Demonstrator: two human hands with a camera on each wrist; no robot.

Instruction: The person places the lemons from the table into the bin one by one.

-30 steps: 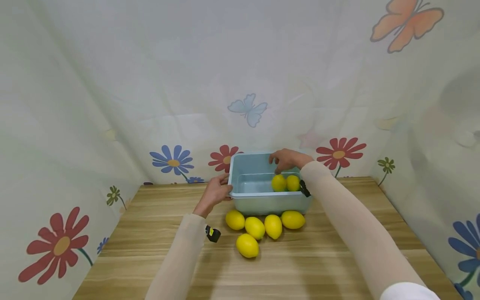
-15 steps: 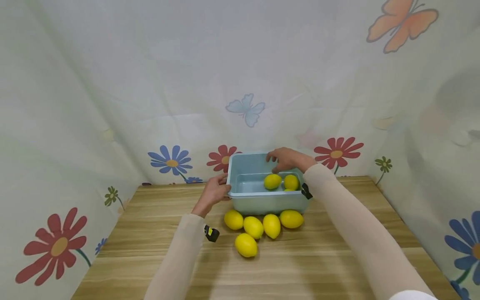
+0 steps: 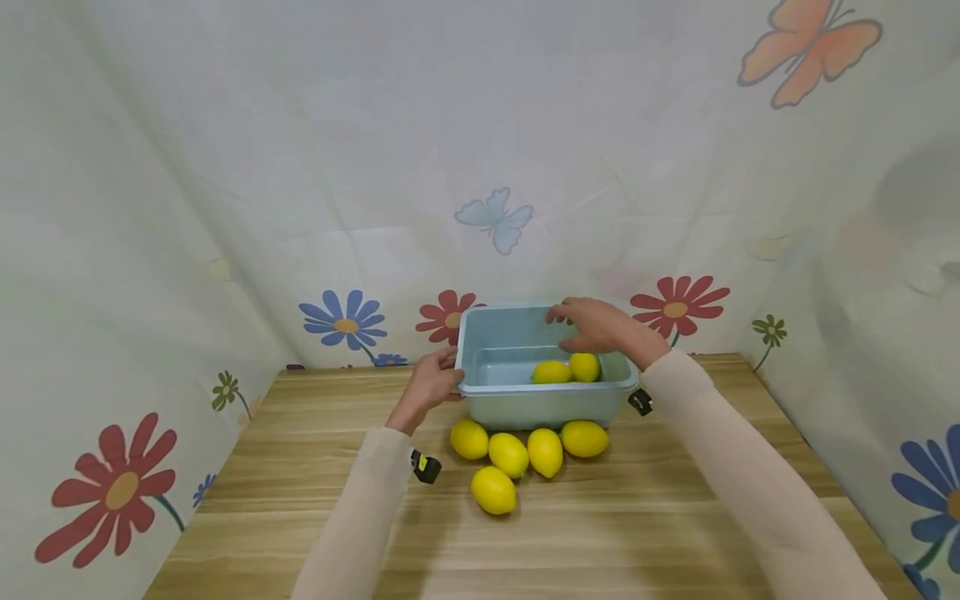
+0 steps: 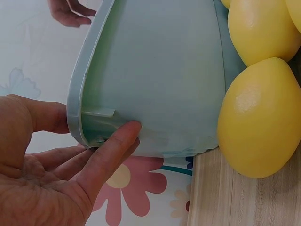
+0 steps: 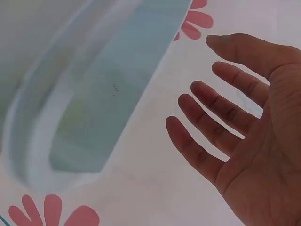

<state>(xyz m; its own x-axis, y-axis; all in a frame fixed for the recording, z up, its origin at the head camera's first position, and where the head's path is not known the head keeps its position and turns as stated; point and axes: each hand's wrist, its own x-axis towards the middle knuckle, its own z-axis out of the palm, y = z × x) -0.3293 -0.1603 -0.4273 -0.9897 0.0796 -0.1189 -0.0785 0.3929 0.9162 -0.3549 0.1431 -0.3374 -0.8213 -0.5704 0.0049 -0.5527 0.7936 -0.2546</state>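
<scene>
A light blue plastic basin [image 3: 540,408] stands at the back of the table. My left hand [image 3: 429,385] grips its left rim; in the left wrist view the thumb is on the rim and the fingers reach beneath it. Two yellow lemons [image 3: 551,372] show inside the basin, towards its right. Over the basin's right part is my right hand [image 3: 600,325], its fingers spread and holding nothing. The right wrist view shows that palm [image 5: 263,155] bare, with fingers apart from the basin wall. Several lemons [image 3: 509,455] lie along the basin's front side, one of them nearer.
The wood-grain table [image 3: 562,550] ends at a white curtain [image 3: 375,167] printed with flowers and butterflies, which closes in the back and both sides. A black wrist camera [image 3: 425,467] sits at the left sleeve, another [image 3: 640,402] at the right.
My right hand has shifted right over the basin, fingers loose. The lemons inside have rolled and lie differently. My left hand keeps its grip on the rim, and the front lemons stay put.
</scene>
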